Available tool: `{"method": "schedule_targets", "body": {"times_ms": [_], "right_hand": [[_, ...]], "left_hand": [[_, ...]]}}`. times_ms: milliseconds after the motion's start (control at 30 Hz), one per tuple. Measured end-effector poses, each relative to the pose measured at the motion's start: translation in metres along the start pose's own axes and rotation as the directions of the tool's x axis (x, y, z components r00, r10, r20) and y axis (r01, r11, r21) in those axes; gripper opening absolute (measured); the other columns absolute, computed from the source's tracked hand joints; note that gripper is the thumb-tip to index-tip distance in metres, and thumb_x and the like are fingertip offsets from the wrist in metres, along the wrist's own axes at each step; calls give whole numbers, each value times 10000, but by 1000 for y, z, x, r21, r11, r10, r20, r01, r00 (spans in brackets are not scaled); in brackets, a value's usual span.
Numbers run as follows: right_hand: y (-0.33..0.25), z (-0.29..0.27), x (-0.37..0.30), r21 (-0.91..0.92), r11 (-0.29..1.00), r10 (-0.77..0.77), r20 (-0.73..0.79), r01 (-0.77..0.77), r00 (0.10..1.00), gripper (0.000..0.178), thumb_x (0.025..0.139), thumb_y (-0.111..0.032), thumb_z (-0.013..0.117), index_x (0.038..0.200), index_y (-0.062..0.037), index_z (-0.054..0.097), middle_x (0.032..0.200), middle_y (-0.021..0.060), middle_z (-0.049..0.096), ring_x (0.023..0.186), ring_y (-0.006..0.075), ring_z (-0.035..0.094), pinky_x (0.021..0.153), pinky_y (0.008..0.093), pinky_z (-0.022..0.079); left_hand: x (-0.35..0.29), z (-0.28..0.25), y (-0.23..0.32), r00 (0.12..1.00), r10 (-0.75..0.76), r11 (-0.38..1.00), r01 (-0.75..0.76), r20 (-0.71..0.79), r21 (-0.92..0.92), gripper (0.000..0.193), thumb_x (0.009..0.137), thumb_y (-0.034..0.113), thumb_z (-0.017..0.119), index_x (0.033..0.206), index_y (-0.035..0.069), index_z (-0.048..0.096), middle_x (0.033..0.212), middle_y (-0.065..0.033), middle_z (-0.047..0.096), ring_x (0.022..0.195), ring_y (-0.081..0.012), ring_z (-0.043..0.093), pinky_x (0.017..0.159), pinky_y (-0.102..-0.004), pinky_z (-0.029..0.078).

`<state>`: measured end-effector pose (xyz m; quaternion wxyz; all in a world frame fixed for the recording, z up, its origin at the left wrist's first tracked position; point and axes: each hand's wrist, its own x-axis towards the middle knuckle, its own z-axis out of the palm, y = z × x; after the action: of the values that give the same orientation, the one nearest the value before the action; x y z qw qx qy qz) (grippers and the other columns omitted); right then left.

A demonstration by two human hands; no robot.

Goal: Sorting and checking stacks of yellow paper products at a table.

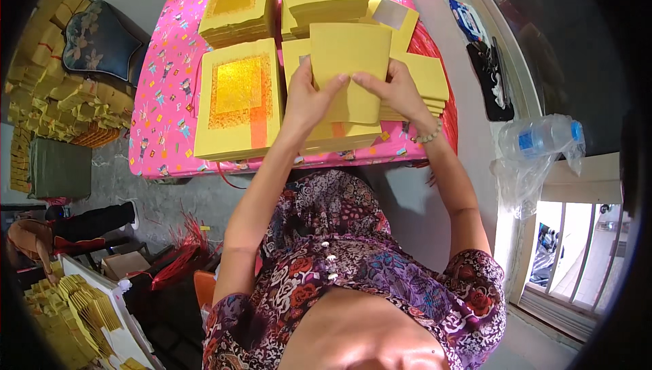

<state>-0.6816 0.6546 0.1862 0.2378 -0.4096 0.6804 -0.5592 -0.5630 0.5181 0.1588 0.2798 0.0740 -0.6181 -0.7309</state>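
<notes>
Between both hands I hold a plain yellow paper sheaf [350,57] upright over the table. My left hand [309,98] grips its left edge, thumb lying on the face. On the right edge my right hand [397,90] does the same, and the two thumbs nearly meet in the middle. Beneath it, partly hidden, lies a yellow paper stack [339,140]. To the left sits a stack with a gold and orange printed square [238,91]. Beside my right hand is a smaller pile of yellow paper [428,78].
More yellow stacks [234,3] stand farther back on the pink patterned tablecloth [163,98]. Red strips [435,50] run along its right edge. A plastic bottle [543,137] lies by the window. Another person [30,237] is at lower left, near heaped yellow paper bundles [75,309].
</notes>
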Motion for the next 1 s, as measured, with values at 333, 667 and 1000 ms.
{"method": "schedule_targets", "body": {"times_ms": [333, 667, 1000], "right_hand": [[-10, -3, 8, 88, 990, 113, 11, -114, 994, 334, 857, -166, 669, 1130, 12, 595, 1031, 67, 656, 909, 107, 617, 795, 252, 497], [-3, -4, 10, 150, 974, 164, 35, -168, 986, 360, 865, -179, 657, 1151, 24, 578, 1060, 72, 645, 931, 115, 615, 809, 253, 493], [-6, -4, 11, 165, 972, 163, 52, -169, 985, 356, 868, -188, 655, 1145, 25, 583, 1043, 67, 648, 912, 106, 613, 802, 248, 490]], "left_hand": [[11, -3, 15, 973, -204, 968, 217, 110, -126, 561, 831, 81, 677, 1281, -40, 364, 1179, -153, 560, 1053, -178, 568, 893, -312, 470], [17, -6, 9, 938, -318, 920, 341, 137, -195, 558, 831, 63, 662, 1279, -46, 347, 1186, -190, 534, 1056, -244, 576, 859, -336, 503], [17, -3, 12, 951, -284, 935, 303, 121, -187, 511, 834, 40, 636, 1269, -27, 377, 1180, -163, 542, 1044, -221, 576, 864, -328, 499]]}}
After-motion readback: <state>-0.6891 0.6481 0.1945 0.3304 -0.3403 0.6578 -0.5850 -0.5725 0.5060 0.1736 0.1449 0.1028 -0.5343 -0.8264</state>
